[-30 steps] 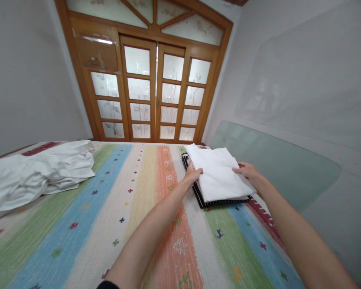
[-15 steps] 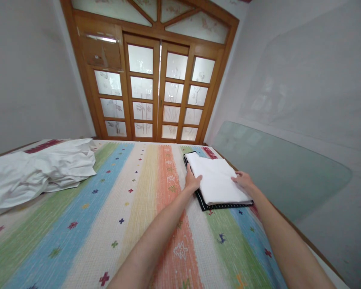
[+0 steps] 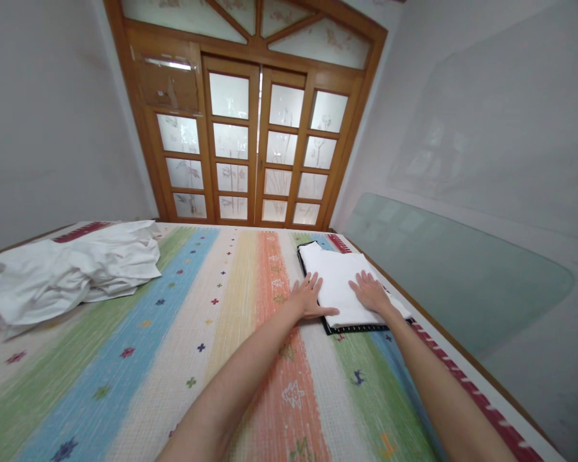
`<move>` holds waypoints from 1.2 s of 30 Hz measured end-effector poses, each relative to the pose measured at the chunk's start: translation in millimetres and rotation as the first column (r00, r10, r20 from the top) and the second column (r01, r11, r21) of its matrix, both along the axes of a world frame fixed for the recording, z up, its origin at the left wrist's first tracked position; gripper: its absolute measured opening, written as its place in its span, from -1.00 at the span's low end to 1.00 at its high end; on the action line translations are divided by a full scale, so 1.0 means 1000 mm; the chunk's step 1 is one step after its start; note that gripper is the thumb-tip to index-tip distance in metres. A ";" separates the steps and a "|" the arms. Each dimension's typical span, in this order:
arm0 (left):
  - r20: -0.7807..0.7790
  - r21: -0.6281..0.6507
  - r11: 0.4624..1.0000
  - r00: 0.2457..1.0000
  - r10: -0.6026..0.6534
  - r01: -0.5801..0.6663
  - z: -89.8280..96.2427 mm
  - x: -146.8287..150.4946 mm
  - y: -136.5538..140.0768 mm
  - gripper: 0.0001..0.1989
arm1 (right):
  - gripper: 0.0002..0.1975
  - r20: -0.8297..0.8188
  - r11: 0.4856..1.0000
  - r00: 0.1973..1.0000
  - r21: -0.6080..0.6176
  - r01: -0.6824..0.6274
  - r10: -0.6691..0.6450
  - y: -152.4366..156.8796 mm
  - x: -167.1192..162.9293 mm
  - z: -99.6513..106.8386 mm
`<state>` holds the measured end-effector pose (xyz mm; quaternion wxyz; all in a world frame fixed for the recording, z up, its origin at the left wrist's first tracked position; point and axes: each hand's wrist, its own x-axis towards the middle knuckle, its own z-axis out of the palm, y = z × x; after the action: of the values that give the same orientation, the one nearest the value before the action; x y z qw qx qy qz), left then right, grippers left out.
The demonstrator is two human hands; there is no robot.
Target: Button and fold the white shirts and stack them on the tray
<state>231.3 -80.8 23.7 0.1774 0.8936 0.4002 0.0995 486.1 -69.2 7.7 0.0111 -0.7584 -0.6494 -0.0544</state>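
A folded white garment [image 3: 337, 273] lies flat on top of a folded black cloth [image 3: 361, 329] with thin white marks, whose edges show along the left and front. My left hand [image 3: 311, 298] rests at the stack's left edge, fingers spread, thumb over the white fabric. On the upper face of the white garment, my right hand [image 3: 370, 294] lies flat with its fingers apart. Neither hand grips anything. Both pieces sit on the striped bedspread [image 3: 231, 308], toward the bed's right side.
A crumpled white cloth [image 3: 81, 269] lies on the left of the bed. A pale green headboard-like panel [image 3: 453, 263] stands along the right wall. Wooden doors with glass panes [image 3: 231, 141] are at the far end.
My hands have gone from holding the stack's two sides to lying spread. The right hand has moved inward onto the white garment; the left has slid toward its near left corner.
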 end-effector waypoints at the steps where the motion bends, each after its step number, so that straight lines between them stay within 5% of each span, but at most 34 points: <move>1: -0.004 -0.003 1.000 1.000 -0.006 0.006 0.000 -0.002 -0.001 0.14 | -0.36 0.009 1.000 1.000 0.002 0.019 -0.019 -0.001 -0.003 0.001; 7: -0.061 0.036 0.998 0.997 -0.050 0.052 0.004 -0.036 0.000 0.07 | -0.38 0.055 0.994 0.993 0.009 0.106 -0.106 -0.005 -0.019 0.005; 13: -0.159 0.227 0.940 0.942 0.294 -0.255 0.012 -0.160 0.014 -0.28 | -0.51 0.138 0.996 0.987 0.040 0.075 -0.080 -0.006 -0.036 0.008; 18: -0.162 0.464 0.734 0.767 0.621 -0.496 0.025 -0.305 0.009 -0.39 | -0.52 0.001 0.997 0.999 0.065 -0.035 0.035 -0.007 -0.069 0.007; 21: -0.076 0.530 0.561 0.623 0.778 -0.636 0.037 -0.380 -0.004 -0.39 | -0.53 -0.082 0.973 0.980 0.163 -0.165 0.180 -0.012 -0.107 0.008; 24: 0.049 0.495 0.338 0.413 0.909 -0.801 0.046 -0.428 -0.022 -0.33 | -0.54 -0.096 0.861 0.881 0.286 -0.421 0.463 -0.026 -0.159 0.008; 26: 0.057 0.435 0.269 0.325 0.944 -0.859 0.045 -0.444 -0.034 -0.31 | -0.55 -0.120 0.754 0.760 0.298 -0.586 0.638 -0.040 -0.198 0.005; 31: 0.082 0.401 0.278 0.337 0.938 -0.873 0.022 -0.443 -0.052 -0.53 | -0.51 -0.276 0.567 0.504 0.247 -0.786 0.818 -0.070 -0.277 -0.014; 36: 0.071 0.366 0.367 0.419 0.905 -0.855 0.002 -0.425 -0.052 -0.70 | -0.49 -0.368 0.609 0.509 0.243 -0.755 0.778 -0.079 -0.303 -0.024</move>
<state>-193.5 -133.2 25.7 -0.0926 0.5604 0.8023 0.1836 182.8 -148.4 -16.5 0.1991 -0.3839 -0.8947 0.1115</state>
